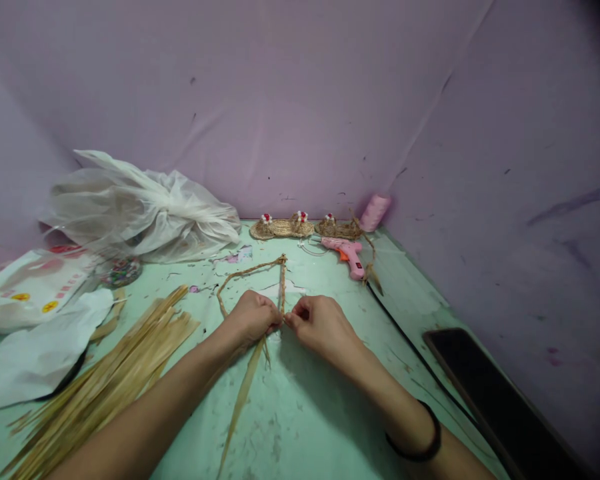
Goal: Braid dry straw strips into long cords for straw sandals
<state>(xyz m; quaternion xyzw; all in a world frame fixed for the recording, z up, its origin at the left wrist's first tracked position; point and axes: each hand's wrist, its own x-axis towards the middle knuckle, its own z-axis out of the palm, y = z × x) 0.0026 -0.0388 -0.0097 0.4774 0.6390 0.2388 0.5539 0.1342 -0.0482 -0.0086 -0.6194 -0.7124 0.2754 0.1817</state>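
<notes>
Between my two hands runs a twisted straw cord [283, 287], standing nearly straight up the table from my fingertips. Its other length loops round to the left and passes behind my left hand [254, 315], which pinches the cord's lower end. My right hand [316, 321] is closed in a pinch on the same end, thumb and forefinger together. A loose flat strip of dried leaf [241, 403] trails down from below my left hand. A bundle of dried leaf strips [115, 373] lies to the left, partly under my left forearm.
Small woven straw slippers [285, 229] with beads sit by the back wall. Beside them are a pink glue gun [347, 253] with a black cable and a pink thread spool [375, 213]. A dark phone-like slab [485, 393] lies right; plastic bags [155, 207] fill the left back.
</notes>
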